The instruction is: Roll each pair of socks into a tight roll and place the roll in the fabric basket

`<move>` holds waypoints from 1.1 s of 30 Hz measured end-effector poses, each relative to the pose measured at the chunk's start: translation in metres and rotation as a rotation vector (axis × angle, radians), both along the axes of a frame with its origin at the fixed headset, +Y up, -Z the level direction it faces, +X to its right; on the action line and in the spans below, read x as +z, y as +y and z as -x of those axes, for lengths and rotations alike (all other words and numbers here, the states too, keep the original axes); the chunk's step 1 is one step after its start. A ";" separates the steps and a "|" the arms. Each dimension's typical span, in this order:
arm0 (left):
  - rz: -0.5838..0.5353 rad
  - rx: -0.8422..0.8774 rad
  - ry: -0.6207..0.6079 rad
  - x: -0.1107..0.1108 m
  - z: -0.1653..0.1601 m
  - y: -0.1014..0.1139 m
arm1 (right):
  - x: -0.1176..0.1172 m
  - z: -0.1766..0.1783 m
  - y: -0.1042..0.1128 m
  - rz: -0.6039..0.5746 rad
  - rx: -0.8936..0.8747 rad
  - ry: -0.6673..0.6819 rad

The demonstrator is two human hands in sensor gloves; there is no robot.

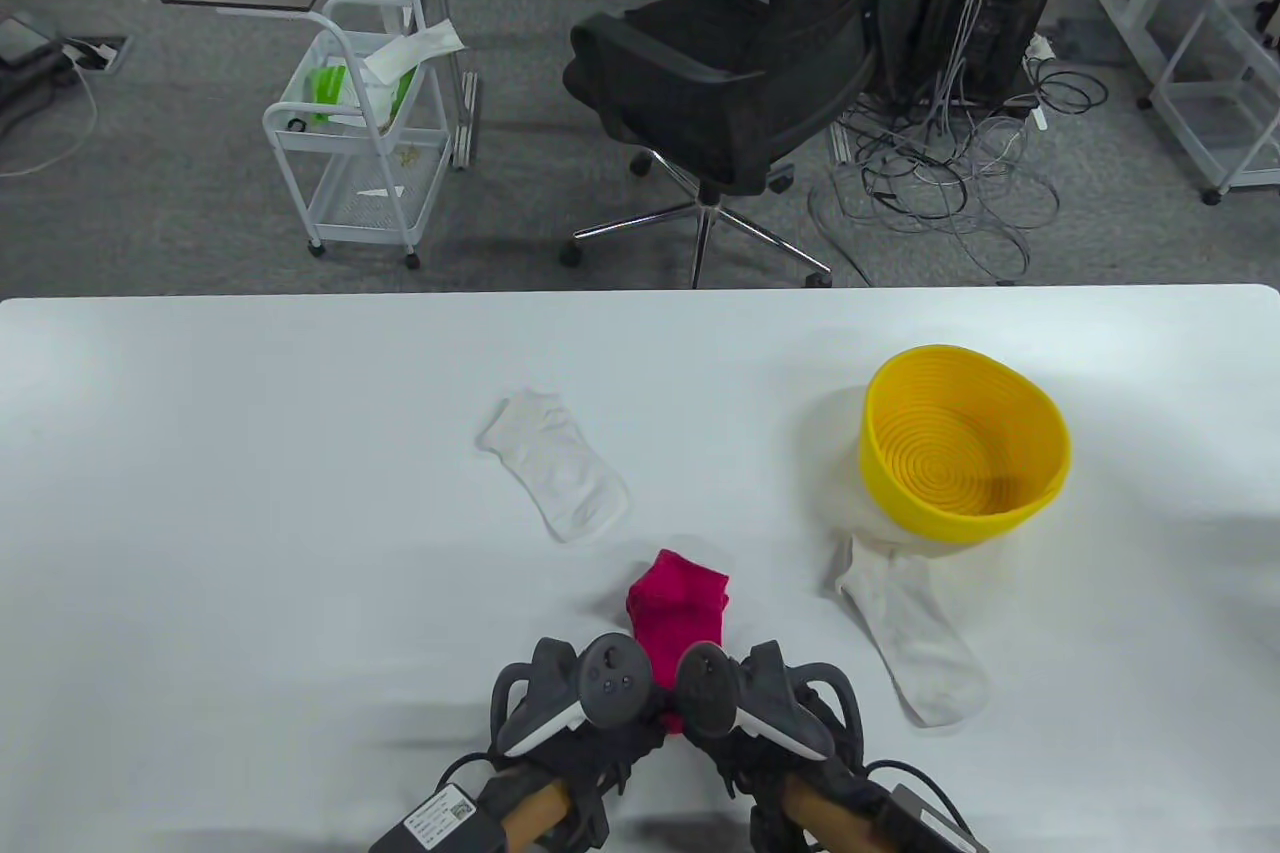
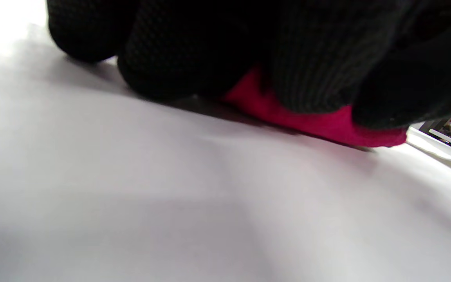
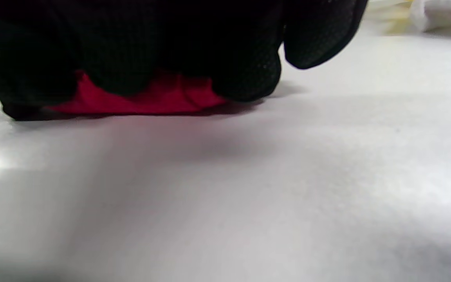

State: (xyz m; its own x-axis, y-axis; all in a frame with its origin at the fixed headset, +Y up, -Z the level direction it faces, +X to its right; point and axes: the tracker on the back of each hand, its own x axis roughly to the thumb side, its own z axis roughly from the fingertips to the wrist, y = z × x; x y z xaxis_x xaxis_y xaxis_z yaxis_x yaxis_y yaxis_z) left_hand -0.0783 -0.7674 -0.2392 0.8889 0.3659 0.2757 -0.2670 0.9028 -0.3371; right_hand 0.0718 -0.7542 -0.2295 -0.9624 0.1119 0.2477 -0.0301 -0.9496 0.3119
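Table view has both gloved hands side by side at the near edge of the white table [image 1: 200, 493], the left hand [image 1: 575, 703] and the right hand [image 1: 765, 703] almost touching, both working the near end of the bright pink-red sock pair [image 1: 680, 608]. Far end of it lies flat, pointing away from the person, so I'd say the roll is only just getting started.

Wrist cams are way more useful for the fingers. On the left wrist view the black glove fingers [image 2: 307, 66] are curled down over the pink fabric [image 2: 319, 125] and pinching it against the tabletop. Same deal on the right wrist view: fingers [image 3: 245, 74] bunched together, curled over the sock edge [image 3: 151, 98], with one finger off to the side not touching fabric.

The yellow coiled fabric basket [image 1: 1040, 483] sits to the right, well apart from the hands, and it looks empty, so no roll is in yet. Still left: finish this roll and drop it in, then deal with the two white socks, which aren't even paired up. One white sock [image 1: 560, 468] lies past the pink one to the left, the other white sock [image 1: 915, 638] has its top end tucked under the basket.
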 end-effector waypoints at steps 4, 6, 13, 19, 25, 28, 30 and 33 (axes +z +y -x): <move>0.027 0.003 0.011 0.000 0.001 -0.001 | 0.001 -0.002 0.003 -0.032 -0.023 -0.020; 0.034 0.011 0.030 0.000 0.001 -0.002 | 0.001 -0.004 0.008 -0.070 -0.050 -0.018; 0.027 0.015 0.054 0.001 0.000 -0.002 | 0.007 -0.006 0.016 -0.018 -0.106 0.042; 0.025 0.000 0.055 0.002 0.000 -0.002 | 0.005 -0.003 0.006 -0.002 -0.050 0.021; 0.022 0.010 0.082 0.002 0.003 -0.001 | 0.004 -0.004 0.004 -0.023 -0.055 -0.011; 0.010 0.021 0.108 0.003 0.006 0.002 | 0.002 -0.005 0.002 -0.022 -0.059 -0.040; -0.030 0.025 0.125 0.004 0.008 0.005 | 0.001 -0.005 0.000 -0.021 -0.044 -0.052; -0.041 0.014 0.121 0.005 0.007 0.009 | 0.001 -0.004 -0.001 -0.035 -0.011 -0.052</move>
